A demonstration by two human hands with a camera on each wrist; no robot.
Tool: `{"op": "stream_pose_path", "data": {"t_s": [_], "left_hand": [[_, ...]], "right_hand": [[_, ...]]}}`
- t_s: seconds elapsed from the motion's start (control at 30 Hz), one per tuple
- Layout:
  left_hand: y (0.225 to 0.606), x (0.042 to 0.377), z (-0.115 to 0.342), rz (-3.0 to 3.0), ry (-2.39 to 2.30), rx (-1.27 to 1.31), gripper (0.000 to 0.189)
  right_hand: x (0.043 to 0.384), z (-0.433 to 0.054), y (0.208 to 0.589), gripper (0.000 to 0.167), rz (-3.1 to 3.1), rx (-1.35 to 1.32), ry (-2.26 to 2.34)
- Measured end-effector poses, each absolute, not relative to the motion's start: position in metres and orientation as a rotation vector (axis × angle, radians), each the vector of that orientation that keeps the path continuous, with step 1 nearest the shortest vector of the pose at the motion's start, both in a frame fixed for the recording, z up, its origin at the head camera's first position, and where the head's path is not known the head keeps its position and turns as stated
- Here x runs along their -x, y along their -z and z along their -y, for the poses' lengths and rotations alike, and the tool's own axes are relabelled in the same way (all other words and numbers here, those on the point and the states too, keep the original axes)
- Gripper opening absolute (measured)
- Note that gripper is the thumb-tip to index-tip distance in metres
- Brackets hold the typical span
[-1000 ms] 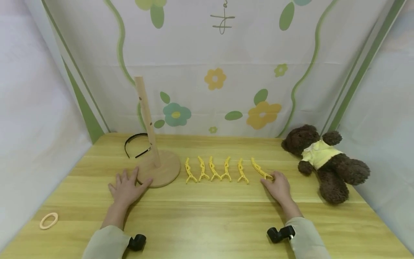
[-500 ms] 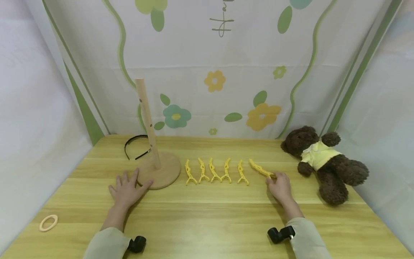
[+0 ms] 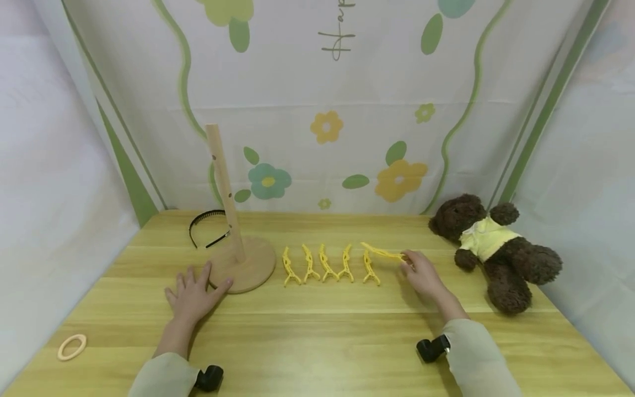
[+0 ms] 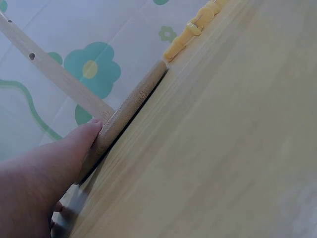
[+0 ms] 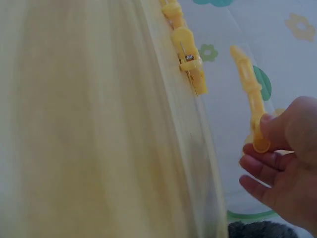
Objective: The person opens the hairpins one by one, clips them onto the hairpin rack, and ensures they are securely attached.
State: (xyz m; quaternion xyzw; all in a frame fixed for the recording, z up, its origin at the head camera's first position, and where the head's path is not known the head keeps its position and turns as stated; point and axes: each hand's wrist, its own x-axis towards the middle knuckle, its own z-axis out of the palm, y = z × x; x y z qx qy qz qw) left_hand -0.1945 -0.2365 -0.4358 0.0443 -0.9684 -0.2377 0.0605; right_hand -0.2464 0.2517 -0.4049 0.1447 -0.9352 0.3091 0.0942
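in the head view, a slim yellow plastic hair clip is held at one end by the right hand, over the pale wood-grained tabletop. its long axis is turned nearly crosswise, with the free end pointed left and slightly away, close to the top of the nearest of five matching yellow clips laid in a row. the held clip is placed to the right of the left hand and well apart from it; the right hand is by far the nearer. the left hand's fingers are spread beside the round base of a light wooden stand with an upright, holed post.

in the left wrist view, the thumb is rested on the base's rim; the other fingers are mostly hidden.

in the right wrist view, the clip is pinched between thumb and fingers, clear of the tabletop.
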Motion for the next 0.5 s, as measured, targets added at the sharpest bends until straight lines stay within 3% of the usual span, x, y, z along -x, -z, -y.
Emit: {"op": "stream_pose_path", "data": {"t_s": [0.5], "left_hand": [[0.434, 0.196, 0.237, 2.935, 0.723, -0.119, 0.085]], "right_hand": [[0.276, -0.174, 0.37, 0.021, 2.621, -0.644, -1.026]]}}
